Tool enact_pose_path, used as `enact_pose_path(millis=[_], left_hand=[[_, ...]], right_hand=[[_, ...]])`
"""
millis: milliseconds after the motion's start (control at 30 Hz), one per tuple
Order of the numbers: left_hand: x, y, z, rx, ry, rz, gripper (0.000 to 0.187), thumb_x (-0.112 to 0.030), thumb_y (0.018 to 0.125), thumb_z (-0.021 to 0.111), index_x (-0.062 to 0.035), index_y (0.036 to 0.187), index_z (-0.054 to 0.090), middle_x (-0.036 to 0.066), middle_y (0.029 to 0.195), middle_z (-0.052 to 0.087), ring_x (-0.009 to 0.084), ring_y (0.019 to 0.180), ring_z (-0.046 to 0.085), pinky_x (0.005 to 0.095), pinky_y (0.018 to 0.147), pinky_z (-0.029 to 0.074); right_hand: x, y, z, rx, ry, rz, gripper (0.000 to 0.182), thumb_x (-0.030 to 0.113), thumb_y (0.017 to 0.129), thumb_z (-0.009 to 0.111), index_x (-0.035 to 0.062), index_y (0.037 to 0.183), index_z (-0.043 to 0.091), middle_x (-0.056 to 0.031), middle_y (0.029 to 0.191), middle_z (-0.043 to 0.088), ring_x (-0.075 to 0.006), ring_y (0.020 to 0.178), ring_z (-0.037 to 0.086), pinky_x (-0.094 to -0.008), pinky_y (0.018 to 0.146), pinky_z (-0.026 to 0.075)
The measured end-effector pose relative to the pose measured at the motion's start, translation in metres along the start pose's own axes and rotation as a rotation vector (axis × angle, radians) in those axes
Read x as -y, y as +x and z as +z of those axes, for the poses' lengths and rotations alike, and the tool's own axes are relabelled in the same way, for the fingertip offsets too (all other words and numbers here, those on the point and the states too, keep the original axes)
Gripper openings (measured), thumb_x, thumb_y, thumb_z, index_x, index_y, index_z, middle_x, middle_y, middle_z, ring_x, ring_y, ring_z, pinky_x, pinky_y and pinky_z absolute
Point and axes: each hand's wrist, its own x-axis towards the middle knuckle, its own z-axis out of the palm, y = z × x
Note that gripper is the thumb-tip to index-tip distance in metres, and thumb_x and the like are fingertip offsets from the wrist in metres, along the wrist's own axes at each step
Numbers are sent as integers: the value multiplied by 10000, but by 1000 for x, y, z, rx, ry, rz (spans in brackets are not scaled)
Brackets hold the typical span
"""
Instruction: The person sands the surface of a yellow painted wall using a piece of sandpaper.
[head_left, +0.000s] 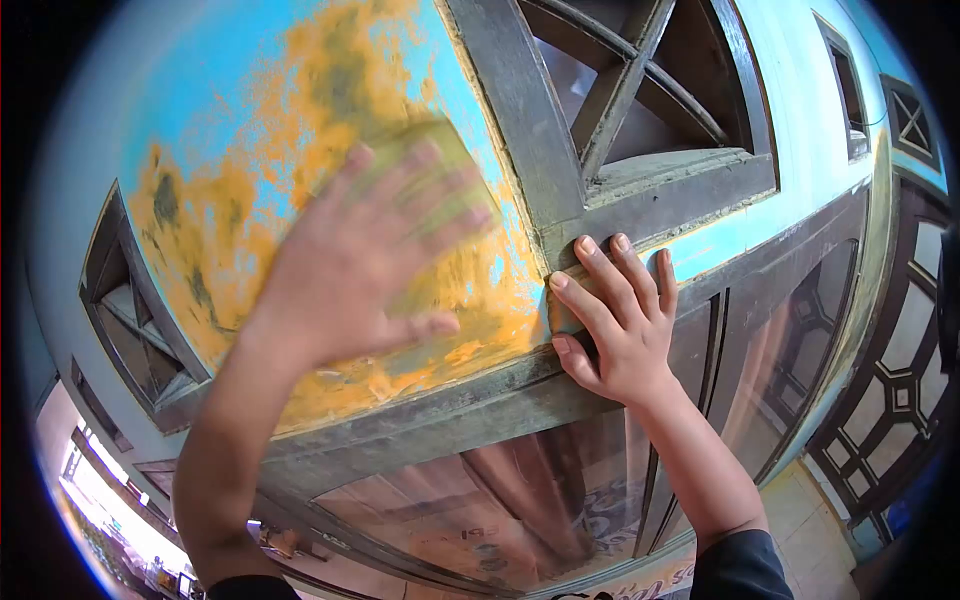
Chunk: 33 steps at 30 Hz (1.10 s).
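Note:
My left hand (355,250), smeared by motion, presses a yellow-green sheet of sandpaper (455,165) flat against the wall panel. Its fingers are stretched over the sheet, which shows past the fingertips and below the palm. Around it the panel's light blue paint (215,85) gives way to orange and dark worn patches (200,225). My right hand (625,325) lies with fingers spread on the dark wooden frame (560,215), at the corner where the upright meets the lower rail. I see nothing held in it.
Above my right hand is a vent opening (655,75) with crossed wooden bars. Another vent (140,320) sits at the left. Below the rail, glass panes (480,490) show curtains and reflections. A dark panelled door (890,400) stands at the far right, beside a tiled floor (815,520).

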Motion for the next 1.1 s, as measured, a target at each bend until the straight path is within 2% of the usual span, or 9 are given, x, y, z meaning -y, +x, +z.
enact_pose_path(millis=[100,200,267,400,600,700,933,1033,1100], left_hand=[[10,3,-4,-101,-24,-134,875,-822,853,467,-280,1539,450,34,1650,350,309,1552,249,593,1258,125],[-18,-5,6,26,-178,78,873,-813,858,473,-260,1532,460,44,1643,361,321,1551,247,601,1254,124],[-13,-3,5,-2,-118,60,864,-805,861,482,-259,1530,464,46,1643,361,324,1549,254,603,1253,125],[9,0,-9,-99,-67,-134,847,-784,865,512,-252,1524,473,46,1637,374,333,1541,274,602,1248,139],[-24,-10,10,-31,-187,112,821,-749,885,520,-219,1512,483,69,1619,396,370,1530,283,606,1240,168],[-2,0,-1,-125,-110,-98,798,-725,886,544,-241,1517,476,56,1631,381,353,1535,279,591,1247,161],[-30,-6,11,-14,-143,64,716,-682,961,455,-229,1515,467,41,1631,380,339,1537,278,591,1240,171],[-12,1,-1,-80,-50,-91,697,-672,961,467,-245,1512,469,32,1628,386,321,1537,284,585,1244,164],[-22,0,6,-67,-113,-4,698,-672,960,469,-237,1506,475,38,1615,405,326,1532,292,591,1239,171]], right_hand=[[0,0,0,3,2,6,500,479,887,602,316,1357,651,-16,1522,535,-278,1446,433,-562,1250,123],[0,-1,-1,9,2,8,502,480,881,609,319,1355,652,-16,1522,536,-277,1446,434,-563,1252,116],[0,0,-1,3,4,12,497,480,885,605,320,1353,653,-17,1521,537,-277,1449,432,-562,1253,115],[1,0,-1,1,0,13,489,483,894,597,317,1350,655,-18,1522,536,-276,1454,429,-560,1254,114],[1,-1,-1,5,-1,17,477,483,905,584,318,1347,657,-15,1524,535,-273,1455,429,-564,1253,116],[1,-1,0,4,-6,12,474,483,909,577,316,1346,657,-15,1525,535,-272,1455,430,-564,1253,116],[0,-1,0,8,-13,11,477,501,923,557,313,1351,653,-17,1520,539,-275,1453,431,-567,1253,111],[1,-2,1,0,-8,10,476,499,924,554,312,1351,652,-17,1520,539,-276,1454,431,-570,1253,108],[1,-2,1,-2,-3,14,476,494,922,554,312,1352,651,-17,1521,538,-277,1454,430,-572,1252,106]])
